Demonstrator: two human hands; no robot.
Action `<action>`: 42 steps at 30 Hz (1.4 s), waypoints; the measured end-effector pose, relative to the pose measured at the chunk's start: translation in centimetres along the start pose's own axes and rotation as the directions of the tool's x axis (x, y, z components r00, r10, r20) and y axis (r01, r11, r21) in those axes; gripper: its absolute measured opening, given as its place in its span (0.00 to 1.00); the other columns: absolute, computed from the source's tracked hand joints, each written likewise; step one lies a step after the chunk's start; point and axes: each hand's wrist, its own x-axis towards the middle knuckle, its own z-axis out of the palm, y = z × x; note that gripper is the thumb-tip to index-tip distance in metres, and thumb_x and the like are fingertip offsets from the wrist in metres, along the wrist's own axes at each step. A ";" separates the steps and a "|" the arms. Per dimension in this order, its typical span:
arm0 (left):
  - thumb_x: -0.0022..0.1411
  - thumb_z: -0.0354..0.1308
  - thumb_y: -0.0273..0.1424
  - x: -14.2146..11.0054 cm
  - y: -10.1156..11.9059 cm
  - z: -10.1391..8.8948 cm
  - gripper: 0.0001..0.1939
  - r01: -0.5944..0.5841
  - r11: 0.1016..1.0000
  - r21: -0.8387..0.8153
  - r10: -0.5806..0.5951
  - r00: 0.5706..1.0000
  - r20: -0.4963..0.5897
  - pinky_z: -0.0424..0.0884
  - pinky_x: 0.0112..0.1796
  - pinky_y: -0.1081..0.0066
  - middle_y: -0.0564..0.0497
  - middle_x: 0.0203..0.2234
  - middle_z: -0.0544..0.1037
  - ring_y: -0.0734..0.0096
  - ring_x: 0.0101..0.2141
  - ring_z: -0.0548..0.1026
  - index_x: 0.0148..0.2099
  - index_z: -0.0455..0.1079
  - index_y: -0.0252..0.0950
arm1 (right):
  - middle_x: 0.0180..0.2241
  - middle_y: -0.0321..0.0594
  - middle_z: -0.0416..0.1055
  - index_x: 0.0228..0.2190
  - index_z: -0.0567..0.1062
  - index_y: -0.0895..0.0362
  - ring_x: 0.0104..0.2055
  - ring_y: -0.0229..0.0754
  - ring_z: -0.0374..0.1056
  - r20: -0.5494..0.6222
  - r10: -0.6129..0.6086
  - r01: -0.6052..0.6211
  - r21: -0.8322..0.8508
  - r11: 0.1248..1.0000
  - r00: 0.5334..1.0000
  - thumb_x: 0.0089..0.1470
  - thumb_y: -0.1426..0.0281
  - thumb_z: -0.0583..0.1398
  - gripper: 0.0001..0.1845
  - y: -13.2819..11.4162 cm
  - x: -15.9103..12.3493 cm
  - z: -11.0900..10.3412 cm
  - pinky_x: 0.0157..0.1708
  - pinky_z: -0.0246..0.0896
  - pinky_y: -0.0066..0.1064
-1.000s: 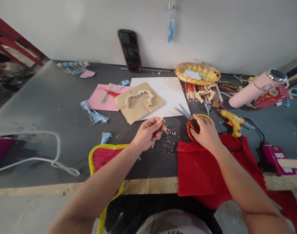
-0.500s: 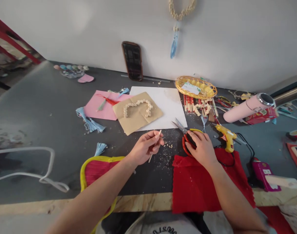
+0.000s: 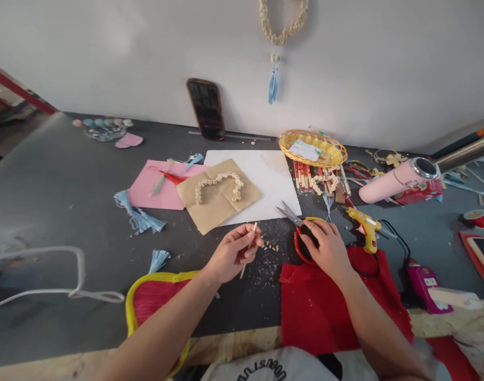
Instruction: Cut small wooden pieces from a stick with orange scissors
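Observation:
My left hand (image 3: 234,253) pinches a thin pale wooden stick (image 3: 243,270), which is tilted with its upper tip above the fingertips. To its right, my right hand (image 3: 326,244) is curled over the handles of the scissors (image 3: 298,234), whose red and yellow grips show beside the fingers. The blades are slightly apart and point toward the white sheet (image 3: 274,180). Small cut bits of stick (image 3: 270,246) and crumbs lie on the dark table between both hands. Beyond them, a curved strip of pale beads (image 3: 219,179) rests on brown paper (image 3: 210,214).
A red cloth (image 3: 321,307) lies under my right forearm. Right of it are a yellow glue gun (image 3: 366,228), a purple power socket (image 3: 426,286) and a pink flask (image 3: 396,182). A yellow basket (image 3: 339,153) and a phone (image 3: 206,109) stand behind. Blue tassels (image 3: 140,214) lie left.
The camera view has tilted up and shifted slightly, so things sit lower and further left. Both hands keep their hold; the stick and scissors have hardly moved on the table.

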 end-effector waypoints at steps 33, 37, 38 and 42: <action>0.51 0.69 0.31 -0.3 0.5 -0.5 0.12 0.015 0.986 -0.168 0.021 0.977 0.212 0.50 0.16 0.80 0.47 0.22 0.77 0.82 0.16 0.62 0.33 0.71 0.30 | 0.44 0.45 0.71 0.38 0.76 0.55 0.47 0.46 0.66 0.030 -0.380 0.324 0.464 0.824 0.924 0.57 0.72 0.59 0.07 -10.1 17.4 5.1 0.50 0.65 0.43; 0.52 0.68 0.31 -0.2 0.5 -0.6 0.12 -0.002 0.988 -0.157 0.035 0.978 0.207 0.48 0.16 0.81 0.48 0.22 0.77 0.83 0.16 0.61 0.35 0.70 0.31 | 0.39 0.39 0.75 0.39 0.74 0.54 0.37 0.39 0.71 0.137 -0.198 0.022 0.769 0.639 0.971 0.56 0.66 0.61 0.09 -9.3 16.1 3.4 0.38 0.70 0.32; 0.53 0.68 0.32 -0.2 0.5 -0.6 0.13 -0.013 0.989 -0.151 0.043 0.979 0.201 0.47 0.16 0.81 0.48 0.22 0.77 0.83 0.15 0.61 0.37 0.70 0.32 | 0.37 0.37 0.75 0.39 0.74 0.54 0.36 0.38 0.71 0.163 -0.168 -0.035 0.811 0.583 0.972 0.55 0.65 0.62 0.09 -9.0 15.4 2.8 0.37 0.70 0.31; 0.56 0.66 0.32 -0.1 0.4 -0.5 0.15 -0.059 0.991 -0.117 0.080 0.981 0.177 0.48 0.15 0.82 0.50 0.24 0.78 0.84 0.14 0.60 0.44 0.69 0.34 | 0.35 0.36 0.75 0.38 0.74 0.53 0.34 0.37 0.72 0.218 -0.038 -0.175 0.864 0.472 0.975 0.52 0.62 0.65 0.12 -7.6 11.4 0.5 0.36 0.71 0.29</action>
